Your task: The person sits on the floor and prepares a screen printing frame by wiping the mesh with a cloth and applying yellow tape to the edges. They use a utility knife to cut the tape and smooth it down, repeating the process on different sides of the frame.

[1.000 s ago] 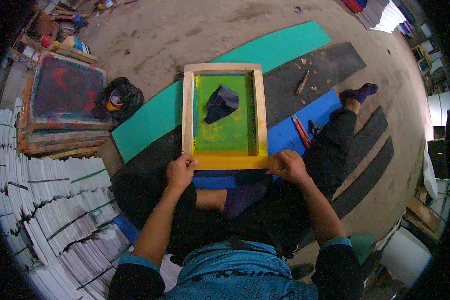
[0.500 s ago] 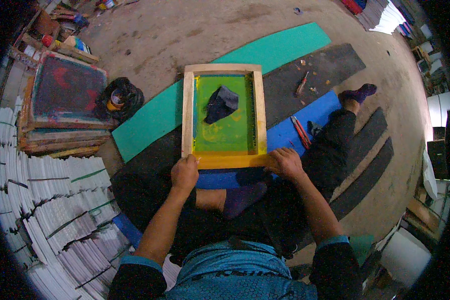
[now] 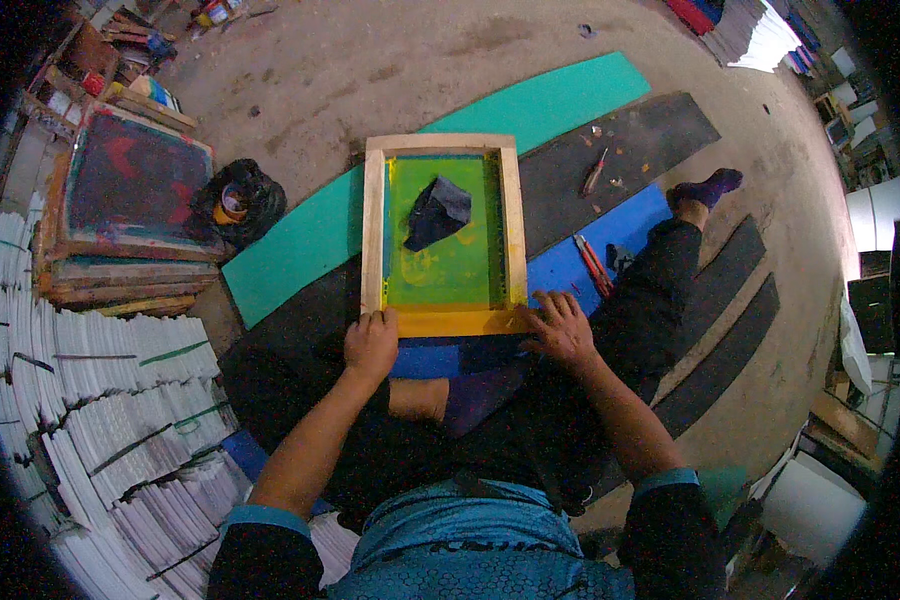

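A wooden screen-printing frame [image 3: 373, 225] lies in front of me, its near bar covered in yellow. Its mesh [image 3: 480, 260] is green with yellow smears. A crumpled dark cloth [image 3: 438, 212] rests on the mesh. My left hand [image 3: 372, 345] is closed over the frame's near left corner, the thumb hidden. At the near right corner, my right hand [image 3: 560, 328] touches the frame's edge with its fingers spread apart and holds nothing else.
Under and around the frame lie a green strip [image 3: 300, 222], a dark board [image 3: 660, 135] and a blue mat [image 3: 560, 270]. A red cutter knife [image 3: 592, 265] and a red-handled tool [image 3: 596, 172] lie to the right. Bundled paper stacks [image 3: 120, 400] and stained frames [image 3: 135, 170] stand left, near a black bag [image 3: 238, 200].
The fingers of my right hand have loosened and spread at the corner. The frame appears slightly lower and further left, along with a small shift of the whole view.
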